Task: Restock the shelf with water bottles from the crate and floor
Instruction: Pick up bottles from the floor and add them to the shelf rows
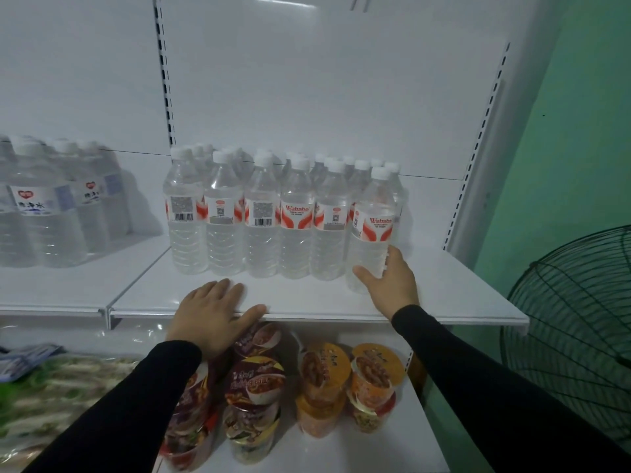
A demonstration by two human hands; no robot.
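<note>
Several clear water bottles with white caps and red-and-white labels stand in rows on the white shelf [444,302]. The front-right bottle [372,227] stands upright a little ahead of the row, and my right hand [392,281] wraps around its base. My left hand [213,312] rests flat on the shelf's front edge, fingers spread, holding nothing. The row of bottles [259,216] stands behind it. No crate or floor is in view.
More bottles with blue-and-red labels [44,213] stand on the shelf section to the left. Stacked instant noodle cups [256,387] fill the shelf below. A black floor fan [580,336] stands by the green wall at the right.
</note>
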